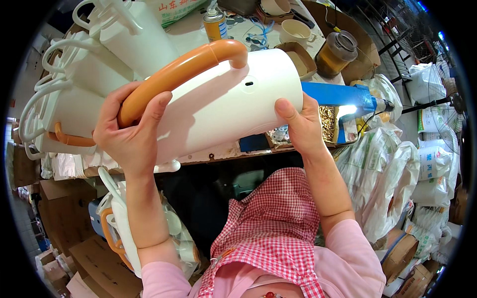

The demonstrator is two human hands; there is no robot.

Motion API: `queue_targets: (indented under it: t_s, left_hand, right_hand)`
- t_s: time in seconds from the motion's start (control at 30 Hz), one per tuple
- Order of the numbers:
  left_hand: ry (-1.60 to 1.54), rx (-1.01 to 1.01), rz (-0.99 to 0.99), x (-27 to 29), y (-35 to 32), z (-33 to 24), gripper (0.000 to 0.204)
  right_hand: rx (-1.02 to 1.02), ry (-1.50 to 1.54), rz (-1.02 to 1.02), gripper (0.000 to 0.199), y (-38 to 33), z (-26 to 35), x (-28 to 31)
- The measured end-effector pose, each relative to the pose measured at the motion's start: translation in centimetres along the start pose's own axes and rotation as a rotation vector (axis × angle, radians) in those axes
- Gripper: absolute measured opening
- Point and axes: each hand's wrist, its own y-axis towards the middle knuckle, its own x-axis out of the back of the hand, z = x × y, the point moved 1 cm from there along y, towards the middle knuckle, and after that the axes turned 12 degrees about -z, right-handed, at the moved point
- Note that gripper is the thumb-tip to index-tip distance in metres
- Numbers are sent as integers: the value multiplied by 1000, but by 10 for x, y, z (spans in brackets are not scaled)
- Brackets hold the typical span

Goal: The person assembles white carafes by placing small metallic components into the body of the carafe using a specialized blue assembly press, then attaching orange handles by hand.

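Above the counter (233, 149), a white cylindrical housing (228, 104) with an orange handle (179, 69) is held tilted between 2 hands. The left hand (130, 134) has its fingers wrapped tight around the handle's lower end; the right hand (302, 126) clasps the housing's open rim, thumb pressed flat on its wall. More white housings (94, 64) are stacked at the left. An orange spray can (215, 24), a cup (296, 32) and a brown jar (337, 52) stand behind.
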Motion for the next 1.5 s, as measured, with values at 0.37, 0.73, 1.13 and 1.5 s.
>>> queue_targets:
  t_s: [0.37,0.73,1.13,1.5]
  left_hand:
    - [42,58,18,-20,7,15,31]
    - [658,-452,615,-73,31,-27,36]
    - [359,-111,923,-87,46,-38,30]
    - [308,-81,1000,-87,38,-42,31]
  right_hand:
    - [-77,13,-65,40,8,-2,2]
    - [-223,-41,-137,50,3,-2,0]
    - [-345,-69,-58,47,15,1,7]
    - [-352,-91,-50,53,16,-8,5]
